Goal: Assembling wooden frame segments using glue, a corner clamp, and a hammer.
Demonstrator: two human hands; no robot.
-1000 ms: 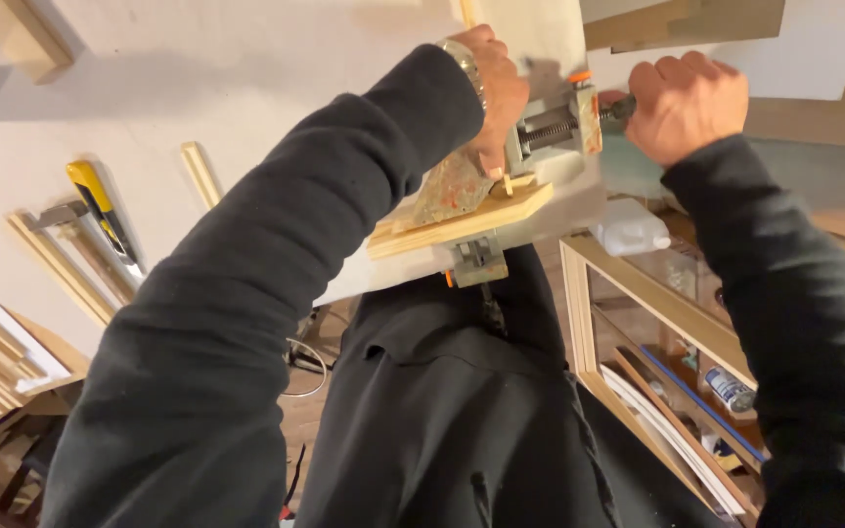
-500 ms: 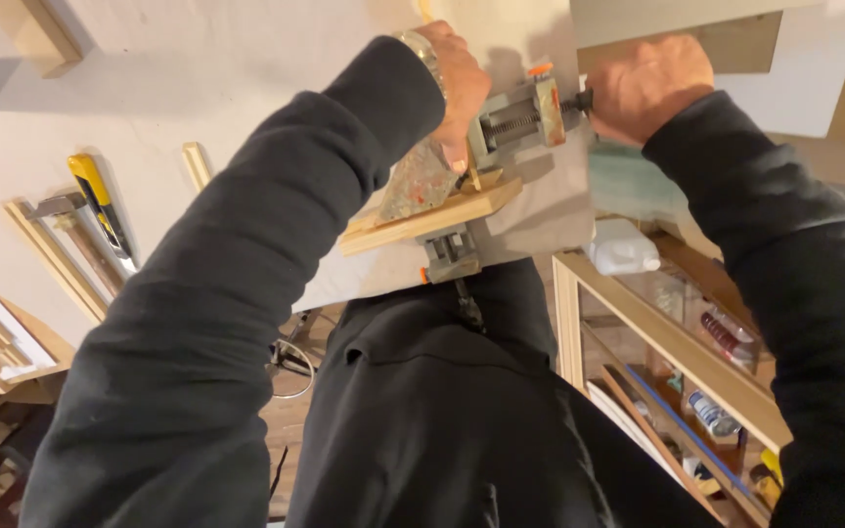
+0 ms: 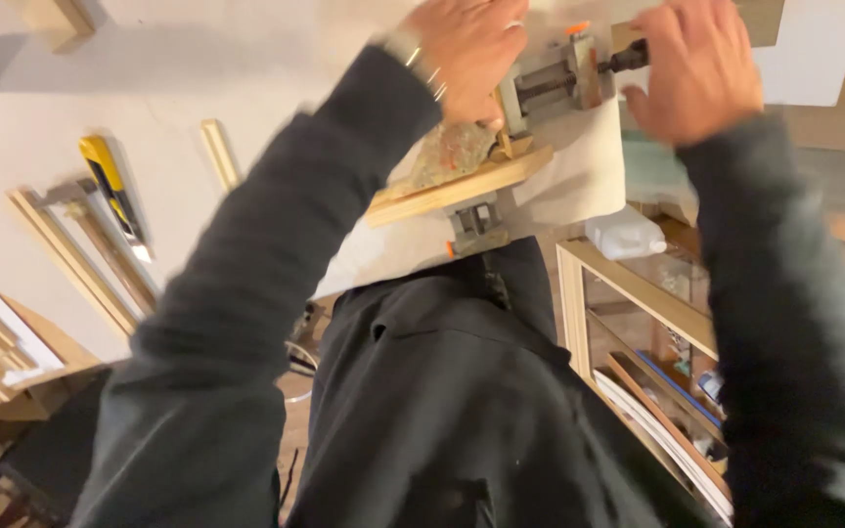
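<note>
While the left hand (image 3: 462,54) is pressing flat on the clamped stone piece (image 3: 452,156), the right hand (image 3: 691,64), fingers loosely curled, is turning the vise (image 3: 550,83) handle; the wooden strip (image 3: 457,188) below is already seated, tightening apparently unfinished.

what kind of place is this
Probably a small home woodworking or craft workshop: a bench vise clamped at the table edge, wood strips and a yellow utility knife lying on it, and an open shelf of supplies beside.
</note>
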